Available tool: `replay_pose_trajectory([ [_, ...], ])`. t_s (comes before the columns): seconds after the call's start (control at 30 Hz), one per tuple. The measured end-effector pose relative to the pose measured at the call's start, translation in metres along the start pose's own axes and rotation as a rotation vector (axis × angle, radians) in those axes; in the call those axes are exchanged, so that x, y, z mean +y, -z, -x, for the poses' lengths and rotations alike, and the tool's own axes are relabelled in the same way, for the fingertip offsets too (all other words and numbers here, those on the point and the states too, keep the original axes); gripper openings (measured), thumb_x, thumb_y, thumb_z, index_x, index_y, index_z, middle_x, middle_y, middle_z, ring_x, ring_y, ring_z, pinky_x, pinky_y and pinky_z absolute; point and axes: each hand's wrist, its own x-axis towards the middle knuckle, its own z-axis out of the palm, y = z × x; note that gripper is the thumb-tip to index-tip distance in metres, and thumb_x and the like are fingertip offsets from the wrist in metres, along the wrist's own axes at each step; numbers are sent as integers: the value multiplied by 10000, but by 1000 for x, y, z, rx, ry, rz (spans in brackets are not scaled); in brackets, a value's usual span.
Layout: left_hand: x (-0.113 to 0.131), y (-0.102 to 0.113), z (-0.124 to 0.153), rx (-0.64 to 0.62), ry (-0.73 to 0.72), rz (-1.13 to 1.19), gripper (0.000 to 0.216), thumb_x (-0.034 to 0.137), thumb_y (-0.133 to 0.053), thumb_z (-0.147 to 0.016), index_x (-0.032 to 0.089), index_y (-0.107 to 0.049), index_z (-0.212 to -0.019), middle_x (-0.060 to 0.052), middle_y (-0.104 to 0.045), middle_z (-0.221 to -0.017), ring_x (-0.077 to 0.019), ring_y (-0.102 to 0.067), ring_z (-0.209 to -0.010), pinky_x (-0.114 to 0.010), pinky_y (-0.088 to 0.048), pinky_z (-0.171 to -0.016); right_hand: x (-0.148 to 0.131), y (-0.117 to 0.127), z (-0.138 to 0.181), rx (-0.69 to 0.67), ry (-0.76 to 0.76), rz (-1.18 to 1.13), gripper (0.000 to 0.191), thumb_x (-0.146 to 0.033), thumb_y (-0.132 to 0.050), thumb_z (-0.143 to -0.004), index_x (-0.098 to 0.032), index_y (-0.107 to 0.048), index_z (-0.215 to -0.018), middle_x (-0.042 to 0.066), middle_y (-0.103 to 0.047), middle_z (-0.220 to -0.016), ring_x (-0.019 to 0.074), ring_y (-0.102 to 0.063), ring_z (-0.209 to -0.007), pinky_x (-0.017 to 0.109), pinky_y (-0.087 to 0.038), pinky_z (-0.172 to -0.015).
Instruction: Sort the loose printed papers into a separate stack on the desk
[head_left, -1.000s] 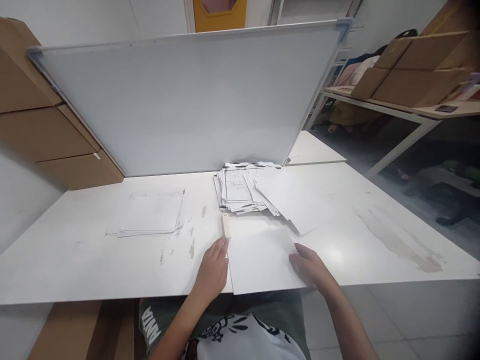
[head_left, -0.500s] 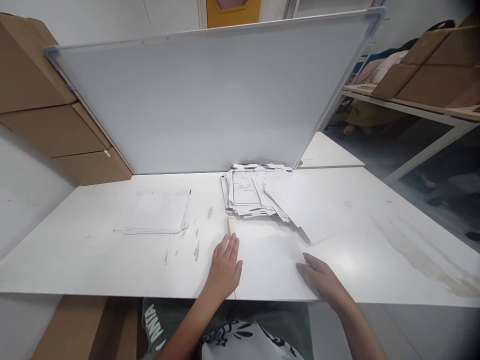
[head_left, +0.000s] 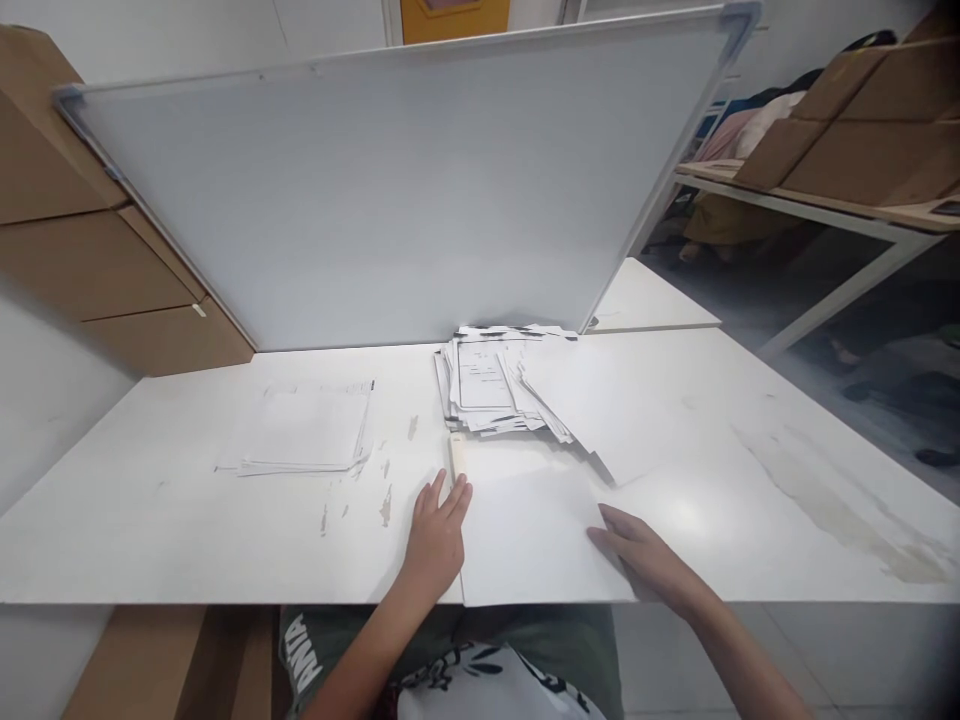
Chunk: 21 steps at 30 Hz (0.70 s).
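Observation:
A white sheet of paper (head_left: 532,525) lies at the near edge of the white table (head_left: 150,530), just in front of me. My left hand (head_left: 436,535) rests flat on the sheet's left edge with its fingers stretched out. My right hand (head_left: 636,555) lies on the sheet's right edge, fingers extended and pressing down. Behind the sheet sits a messy pile of printed papers (head_left: 499,385). A thin pale strip (head_left: 455,455) shows at the sheet's far left corner.
A neater stack of papers (head_left: 300,430) lies to the left. A large whiteboard (head_left: 390,190) stands upright across the back of the table. Cardboard boxes (head_left: 90,260) are stacked at left, more boxes (head_left: 847,140) on a table at right. Scuffs mark the tabletop.
Both hands stay on the sheet's edges. The left hand's fingers have spread a little and the sheet has shifted slightly; most of the difference is head movement.

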Motion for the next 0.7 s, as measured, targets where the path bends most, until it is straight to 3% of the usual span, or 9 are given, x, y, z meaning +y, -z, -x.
replay_pose_trajectory([
  [0.23,-5,1,1,37,-53,-43,731,-66,-363,-748,168,-337,-1440,-40,-391,-1480,-266,-108,-1439,-485,-305,-1098,-18,22,-13,-476,-157,-112,375,-318,-731,-727,-176,-662,-1068,87,-716,-1013,251,-653,-1018,356,-493,-941],
  [0.33,3,8,3,65,-20,86,692,-43,-341,-789,161,-315,-1450,-62,-339,-1509,-304,-10,-1439,-575,-189,-1121,-13,27,-23,-580,-154,-174,417,-293,-725,-742,-147,-633,-1121,104,-706,-1038,228,-650,-1033,361,-453,-999],
  [0.37,9,11,4,22,-38,206,656,-17,-335,-817,173,-330,-1445,-70,-339,-1510,-317,2,-1438,-616,-133,-1119,-11,28,-25,-587,-137,-191,417,-299,-720,-747,-143,-630,-1123,110,-703,-1045,225,-649,-1036,364,-447,-1006],
  [0.43,25,15,1,-183,-154,515,536,84,-346,-887,227,-420,-1398,-77,-390,-1483,-323,-83,-1438,-629,-104,-1121,-6,29,-27,-585,-98,-216,407,-317,-715,-750,-140,-635,-1107,119,-702,-1042,226,-651,-1033,369,-448,-1004],
  [0.5,43,15,-5,-444,-321,762,394,223,-415,-928,270,-524,-1304,-89,-465,-1423,-306,-304,-1378,-555,-242,-1108,-4,29,-28,-587,-82,-214,388,-327,-717,-744,-134,-649,-1073,123,-710,-1010,229,-660,-1012,372,-457,-991],
  [0.6,67,10,-18,-705,-508,889,231,338,-515,-917,352,-600,-1132,-45,-555,-1291,-205,-533,-1159,-379,-479,-914,-4,30,-29,-610,-98,-181,359,-324,-738,-711,-122,-674,-1001,120,-722,-939,240,-668,-990,385,-463,-977],
  [0.7,88,11,-22,-1073,-758,976,238,320,-399,-971,335,-619,-1058,-28,-608,-1142,-160,-574,-1080,-311,-503,-785,-3,31,-29,-615,-86,-196,316,-323,-739,-707,-128,-690,-951,113,-724,-910,242,-665,-991,392,-453,-985],
])
